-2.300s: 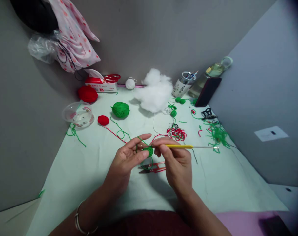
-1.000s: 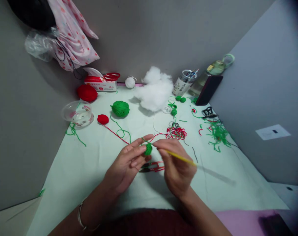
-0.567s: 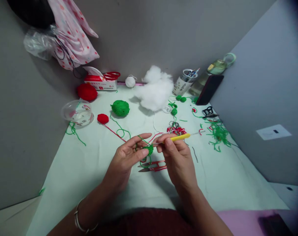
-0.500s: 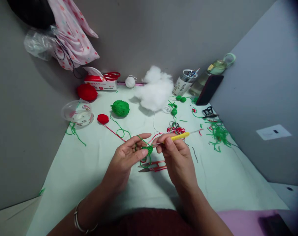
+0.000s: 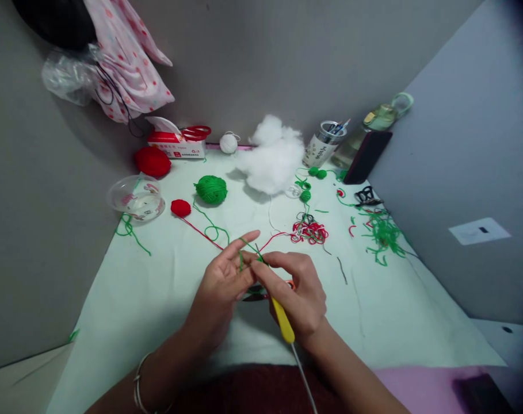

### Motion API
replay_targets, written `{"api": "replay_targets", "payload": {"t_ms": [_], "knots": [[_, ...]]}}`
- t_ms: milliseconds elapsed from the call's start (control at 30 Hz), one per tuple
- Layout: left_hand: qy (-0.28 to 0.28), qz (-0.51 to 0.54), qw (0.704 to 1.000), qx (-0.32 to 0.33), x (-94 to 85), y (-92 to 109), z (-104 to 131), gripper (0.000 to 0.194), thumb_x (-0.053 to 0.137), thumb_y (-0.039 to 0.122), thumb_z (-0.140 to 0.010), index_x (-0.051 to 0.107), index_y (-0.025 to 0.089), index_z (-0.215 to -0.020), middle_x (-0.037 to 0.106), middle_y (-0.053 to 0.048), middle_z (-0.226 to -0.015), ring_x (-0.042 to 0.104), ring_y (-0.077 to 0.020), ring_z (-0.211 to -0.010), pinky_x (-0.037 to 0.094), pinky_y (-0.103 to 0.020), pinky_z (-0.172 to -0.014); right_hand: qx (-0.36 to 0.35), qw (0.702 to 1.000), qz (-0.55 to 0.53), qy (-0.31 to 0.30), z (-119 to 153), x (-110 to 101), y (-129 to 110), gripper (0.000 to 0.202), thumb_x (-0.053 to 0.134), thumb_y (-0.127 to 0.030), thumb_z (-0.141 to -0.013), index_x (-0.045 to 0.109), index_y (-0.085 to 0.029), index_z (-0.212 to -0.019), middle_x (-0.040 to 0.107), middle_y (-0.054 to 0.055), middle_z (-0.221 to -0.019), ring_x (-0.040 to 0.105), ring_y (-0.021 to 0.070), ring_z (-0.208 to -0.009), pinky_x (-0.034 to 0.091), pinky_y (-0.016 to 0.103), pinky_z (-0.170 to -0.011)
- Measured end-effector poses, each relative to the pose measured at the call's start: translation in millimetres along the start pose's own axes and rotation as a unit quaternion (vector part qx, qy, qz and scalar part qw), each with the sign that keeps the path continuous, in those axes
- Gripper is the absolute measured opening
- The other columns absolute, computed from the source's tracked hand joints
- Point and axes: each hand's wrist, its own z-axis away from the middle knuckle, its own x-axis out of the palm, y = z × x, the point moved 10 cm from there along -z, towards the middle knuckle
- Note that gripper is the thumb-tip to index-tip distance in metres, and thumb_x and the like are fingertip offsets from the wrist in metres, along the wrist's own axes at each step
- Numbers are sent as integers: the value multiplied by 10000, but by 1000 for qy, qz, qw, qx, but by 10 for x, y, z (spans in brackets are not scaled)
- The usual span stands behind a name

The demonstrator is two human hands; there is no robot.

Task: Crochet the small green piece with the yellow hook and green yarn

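My left hand pinches a small green crochet piece, mostly covered by fingers, with green yarn running over the raised index finger. Held in my right hand is a crochet hook with a yellow handle; its handle points down toward me and its tip end is up at the green piece. The fingers of both hands meet there. Beneath them lie thread snips, partly hidden. A green yarn ball sits beyond my left hand, its strand leading toward my fingers.
Red yarn and a plastic tub are at left. White stuffing lies at the back, near a pen can and a phone. Tangled red yarn and green scraps lie to the right.
My right hand has turned and moved left and down against my left fingers. The hook has swung from pointing sideways to having its handle toward me.
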Motion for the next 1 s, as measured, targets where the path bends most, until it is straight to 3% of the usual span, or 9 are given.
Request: {"api": "replay_targets", "payload": {"t_ms": [133, 233, 400, 500, 600, 667, 767, 900, 1000], "knots": [[-23, 80, 994, -73, 68, -67, -2, 386, 854, 210, -826, 792, 158, -1204, 376, 146, -499, 155, -24, -452, 509, -197, -700, 175, 964, -195, 49, 15, -70, 381, 247, 549, -130, -1029, 753, -265, -1065, 762, 31, -932, 699, 184, -852, 568, 336, -731], [-20, 65, 997, -38, 52, 30, -24, 395, 856, 196, -804, 798, 194, -1194, 534, 102, -610, 232, -17, -462, 529, -240, -751, 260, 909, -320, 58, 21, -1, 543, 245, 560, -147, -1029, 771, -260, -976, 768, 17, -882, 699, 174, -832, 563, 330, -736], [-24, -17, 1000, -5, 53, 41, -24, 388, 859, 262, -812, 800, 231, -1195, 677, 8, -857, 465, -68, -610, 445, -224, -646, 284, 908, -307, 11, -5, 131, 546, 222, 603, -150, -1008, 791, -260, -963, 802, 12, -916, 729, 164, -853, 566, 318, -765], [10, -24, 999, 26, 13, 65, -19, 441, 874, 268, -804, 782, 234, -1234, 667, 11, -841, 504, -92, -670, 445, -229, -676, 234, 937, -260, 13, -9, 96, 448, 245, 612, -114, -998, 788, -278, -1040, 787, 11, -940, 711, 152, -839, 574, 299, -729], [10, 13, 1000, -12, 34, -14, -26, 467, 877, 270, -790, 773, 214, -1242, 626, 36, -769, 407, -67, -572, 425, -215, -615, 130, 981, -147, -2, -14, 40, 251, 308, 655, -82, -962, 790, -295, -1139, 775, 48, -1059, 714, 185, -936, 590, 338, -781], [-2, 51, 997, -61, 63, -87, -32, 415, 866, 272, -791, 795, 182, -1190, 530, 75, -656, 268, -50, -501, 459, -217, -626, 120, 985, -128, 10, 2, -8, 247, 333, 646, -78, -964, 781, -304, -1167, 776, 48, -1060, 709, 192, -935, 588, 358, -796], [9, 88, 993, -77, 25, -77, -49, 343, 855, 226, -789, 822, 168, -1125, 398, 117, -557, 203, -48, -489, 543, -272, -811, 222, 946, -227, 67, 52, -78, 490, 265, 589, -127, -1013, 785, -292, -1079, 773, 27, -923, 687, 180, -843, 567, 343, -732], [-7, 29, 999, -13, 19, 38, -66, 376, 875, 217, -774, 822, 245, -1146, 635, 38, -797, 402, -51, -575, 486, -233, -723, 301, 893, -333, 37, 69, 76, 626, 191, 626, -254, -1023, 802, -266, -951, 773, 24, -869, 688, 176, -811, 557, 324, -714], [-25, -34, 999, 12, 43, 46, -52, 374, 862, 271, -818, 812, 280, -1189, 668, -5, -899, 557, -117, -777, 445, -244, -724, 334, 877, -346, 17, 118, 163, 681, 155, 667, -288, -1007, 810, -263, -953, 776, 16, -884, 682, 156, -790, 552, 301, -729]]}}
